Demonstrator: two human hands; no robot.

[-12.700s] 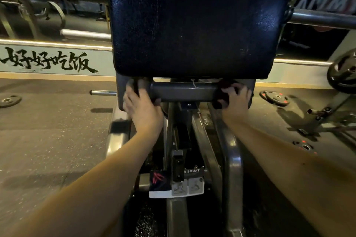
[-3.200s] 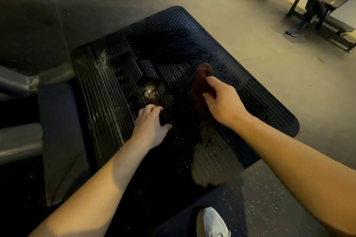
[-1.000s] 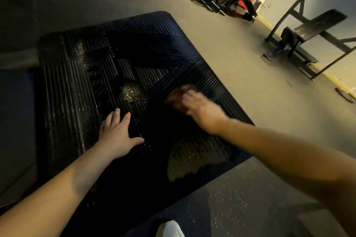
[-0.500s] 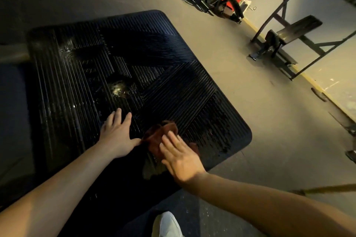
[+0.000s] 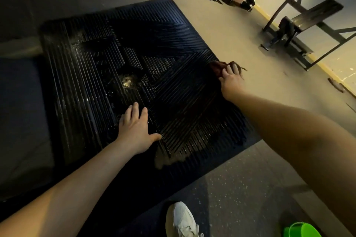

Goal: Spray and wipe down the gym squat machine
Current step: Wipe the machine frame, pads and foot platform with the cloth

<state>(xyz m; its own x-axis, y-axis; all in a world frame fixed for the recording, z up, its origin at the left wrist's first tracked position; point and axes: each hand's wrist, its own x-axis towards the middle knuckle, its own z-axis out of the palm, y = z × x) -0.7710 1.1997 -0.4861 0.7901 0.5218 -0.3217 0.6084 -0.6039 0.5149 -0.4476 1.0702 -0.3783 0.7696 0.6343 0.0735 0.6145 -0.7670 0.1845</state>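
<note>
Black ribbed rubber, wet and shining in patches, covers the squat machine's footplate (image 5: 154,25) in front of me. My left grip (image 5: 134,131) is spread flat on it near the middle, fingers straight. My right grip (image 5: 230,81) curls its fingers over a reddish-brown cloth (image 5: 216,66), pressing it at the plate's right edge. My white shoe (image 5: 181,219) stands on the speckled floor (image 5: 240,188) just below the plate.
</note>
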